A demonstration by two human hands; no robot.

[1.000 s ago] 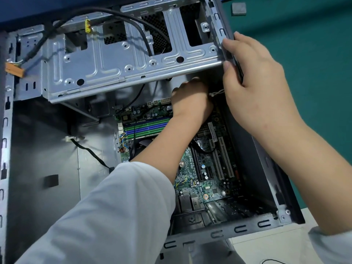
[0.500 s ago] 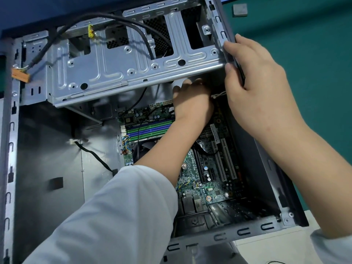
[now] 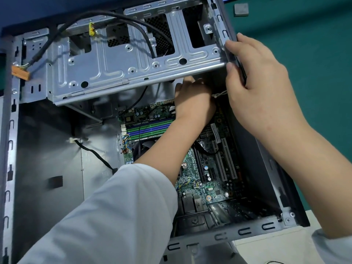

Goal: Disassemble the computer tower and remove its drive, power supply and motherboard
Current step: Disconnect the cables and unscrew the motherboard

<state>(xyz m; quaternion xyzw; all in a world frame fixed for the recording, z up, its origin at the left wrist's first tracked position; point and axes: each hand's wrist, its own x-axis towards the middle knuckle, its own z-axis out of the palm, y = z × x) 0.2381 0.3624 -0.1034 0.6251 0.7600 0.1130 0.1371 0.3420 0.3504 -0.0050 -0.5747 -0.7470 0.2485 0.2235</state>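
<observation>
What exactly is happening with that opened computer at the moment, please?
A person is taking apart a computer case. The right hand grips the case's side edge, steadying it. The left hand reaches in under the metal drive cage; its fingers are hidden. The motherboard is still mounted inside.

I see the drive cage [image 3: 122, 60] as bare stamped sheet metal with a dull silvery sheen. The motherboard [image 3: 213, 180] looks like glossy green laminate. The black cable [image 3: 131, 21] has a smooth rubbery jacket. My sleeve [image 3: 114, 216] is matt pale cloth.
</observation>
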